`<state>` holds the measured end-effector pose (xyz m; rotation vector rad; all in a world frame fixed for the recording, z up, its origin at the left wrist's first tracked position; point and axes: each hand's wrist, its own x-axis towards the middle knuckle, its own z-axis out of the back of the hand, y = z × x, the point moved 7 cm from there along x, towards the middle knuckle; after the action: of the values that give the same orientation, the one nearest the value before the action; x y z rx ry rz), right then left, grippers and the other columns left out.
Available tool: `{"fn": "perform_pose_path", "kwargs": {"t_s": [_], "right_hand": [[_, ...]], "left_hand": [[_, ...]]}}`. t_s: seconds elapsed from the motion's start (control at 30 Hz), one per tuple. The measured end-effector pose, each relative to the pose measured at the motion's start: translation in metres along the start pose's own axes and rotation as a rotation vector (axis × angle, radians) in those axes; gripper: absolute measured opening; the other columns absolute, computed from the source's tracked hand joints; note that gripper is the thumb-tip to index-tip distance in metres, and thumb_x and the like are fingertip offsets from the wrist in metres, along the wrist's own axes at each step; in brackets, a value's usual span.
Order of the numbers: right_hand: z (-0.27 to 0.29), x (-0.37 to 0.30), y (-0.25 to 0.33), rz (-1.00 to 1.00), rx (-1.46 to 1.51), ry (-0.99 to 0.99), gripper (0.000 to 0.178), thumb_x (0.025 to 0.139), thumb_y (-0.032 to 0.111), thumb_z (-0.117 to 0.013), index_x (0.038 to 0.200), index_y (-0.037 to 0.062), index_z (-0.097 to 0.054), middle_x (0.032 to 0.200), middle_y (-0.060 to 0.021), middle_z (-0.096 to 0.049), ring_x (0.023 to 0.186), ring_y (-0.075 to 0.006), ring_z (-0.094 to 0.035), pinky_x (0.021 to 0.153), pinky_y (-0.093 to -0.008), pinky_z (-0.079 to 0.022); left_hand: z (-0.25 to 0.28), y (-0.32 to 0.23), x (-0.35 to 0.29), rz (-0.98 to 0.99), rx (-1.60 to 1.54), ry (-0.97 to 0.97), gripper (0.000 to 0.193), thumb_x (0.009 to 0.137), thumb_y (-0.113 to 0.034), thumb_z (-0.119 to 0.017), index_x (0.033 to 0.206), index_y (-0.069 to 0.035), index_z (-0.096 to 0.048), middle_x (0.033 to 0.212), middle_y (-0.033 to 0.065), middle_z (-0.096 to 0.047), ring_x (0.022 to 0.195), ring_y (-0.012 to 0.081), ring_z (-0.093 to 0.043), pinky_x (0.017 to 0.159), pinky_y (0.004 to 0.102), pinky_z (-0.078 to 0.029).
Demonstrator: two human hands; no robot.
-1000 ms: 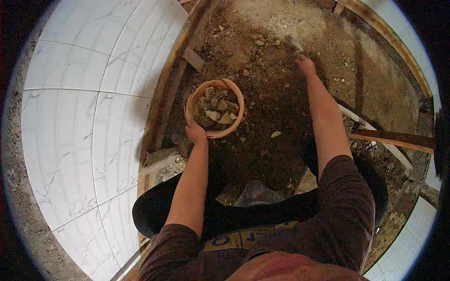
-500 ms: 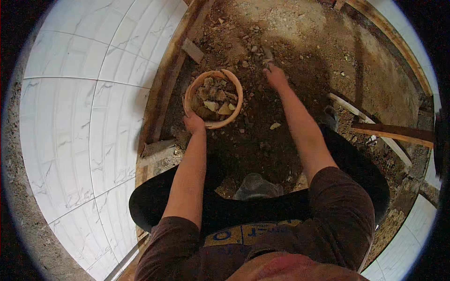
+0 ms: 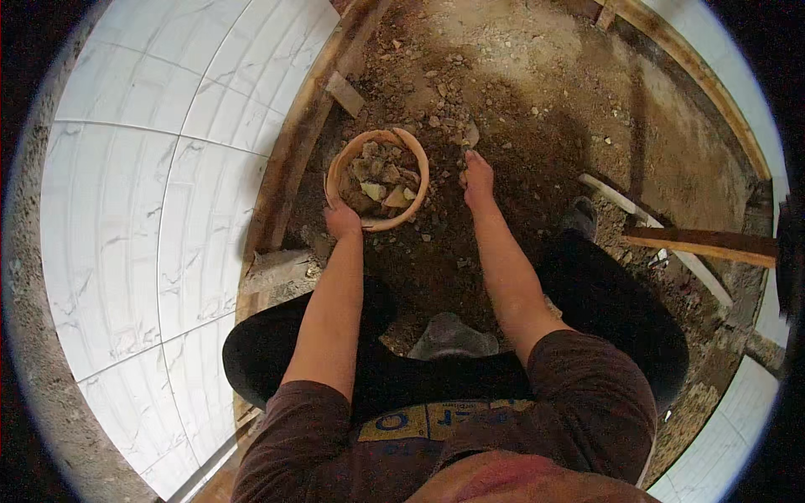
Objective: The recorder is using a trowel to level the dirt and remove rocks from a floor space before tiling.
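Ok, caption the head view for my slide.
Left hand grips an orange bucket of rubble, right hand a trowel-like tool, amid dirt.

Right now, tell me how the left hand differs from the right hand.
The left hand holds the rim of an orange bowl of rubble; the right hand grips a small tool, its shape unclear. The right hand reaches slightly farther forward than the left hand, over loose soil. Both hands are bare.

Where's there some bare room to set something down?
The dirt between the round tub, right forearm and dark trousers looks fairly bare; so does the shadowed patch between the right hand and pale strip. It's crowded where that strip crosses the brown board.
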<state>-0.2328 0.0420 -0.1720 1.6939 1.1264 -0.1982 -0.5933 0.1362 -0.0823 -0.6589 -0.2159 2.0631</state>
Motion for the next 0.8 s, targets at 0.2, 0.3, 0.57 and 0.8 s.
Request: {"fn": "perform_pose_path", "kwargs": {"t_s": [0.2, 0.3, 0.57, 0.8], "right_hand": [[0.009, -0.017, 0.038, 0.023, -0.262, -0.006, 0.056, 0.088, 0.031, -0.068, 0.135, 0.0052, -0.051, 0.131, -0.0144, -0.055, 0.105, -0.0236, -0.058, 0.071, -0.0393, -0.048], [-0.007, -0.030, 0.068, 0.011, -0.378, 0.073, 0.058, 0.085, 0.037, -0.070, 0.134, 0.0087, -0.054, 0.142, -0.0145, -0.047, 0.128, -0.0288, -0.045, 0.092, -0.0440, -0.045], [-0.095, -0.089, 0.128, 0.146, -1.061, 0.667, 0.056, 0.082, 0.046, -0.071, 0.127, 0.0140, -0.062, 0.132, -0.0152, -0.057, 0.115, -0.0272, -0.058, 0.097, -0.0420, -0.044], [-0.068, -0.061, 0.138, 0.375, -1.318, 0.545, 0.056, 0.088, 0.040, -0.064, 0.136, 0.0138, -0.053, 0.137, -0.0167, -0.052, 0.125, -0.0330, -0.050, 0.104, -0.0464, -0.039]], "left_hand": [[0.013, -0.002, -0.018, 0.111, -0.266, 0.030, 0.068, 0.100, -0.051, -0.027, 0.142, 0.002, -0.033, 0.138, 0.0243, -0.044, 0.121, 0.0412, -0.049, 0.100, 0.0510, -0.044], [0.023, -0.014, -0.024, 0.110, -0.227, 0.013, 0.067, 0.101, -0.050, -0.026, 0.143, 0.002, -0.033, 0.136, 0.0239, -0.046, 0.119, 0.0401, -0.051, 0.098, 0.0502, -0.046], [-0.025, 0.031, 0.049, -0.054, 0.066, -0.058, 0.057, 0.102, -0.040, -0.032, 0.140, 0.002, -0.034, 0.127, 0.0232, -0.053, 0.110, 0.0394, -0.057, 0.090, 0.0487, -0.051], [-0.027, 0.014, 0.011, 0.090, -0.063, 0.101, 0.060, 0.102, -0.043, -0.028, 0.146, -0.002, -0.028, 0.141, 0.0213, -0.041, 0.120, 0.0387, -0.051, 0.095, 0.0491, -0.049]]}}
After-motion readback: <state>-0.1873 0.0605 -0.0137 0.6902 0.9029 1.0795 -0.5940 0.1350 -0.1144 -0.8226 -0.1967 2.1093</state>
